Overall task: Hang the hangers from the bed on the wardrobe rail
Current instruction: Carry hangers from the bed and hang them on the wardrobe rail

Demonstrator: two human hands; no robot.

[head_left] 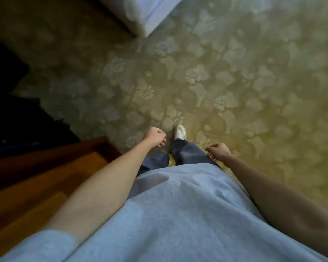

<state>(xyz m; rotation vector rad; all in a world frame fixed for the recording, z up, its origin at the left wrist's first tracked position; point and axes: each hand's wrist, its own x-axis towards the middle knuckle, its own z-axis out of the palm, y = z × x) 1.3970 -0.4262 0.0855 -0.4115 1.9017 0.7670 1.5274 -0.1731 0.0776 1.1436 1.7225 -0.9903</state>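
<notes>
Fingers loosely curled, holding nothing: left hand (154, 137), right hand (218, 151); bed (150, 14) corner ahead.

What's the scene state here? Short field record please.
left hand: empty, fingers loosely curled
right hand: empty, fingers loosely curled
hangers: none in view
bed: corner at top of frame
floor: patterned carpet
wood surface: at person's left
shoe: white, one visible, forward on carpet
</notes>
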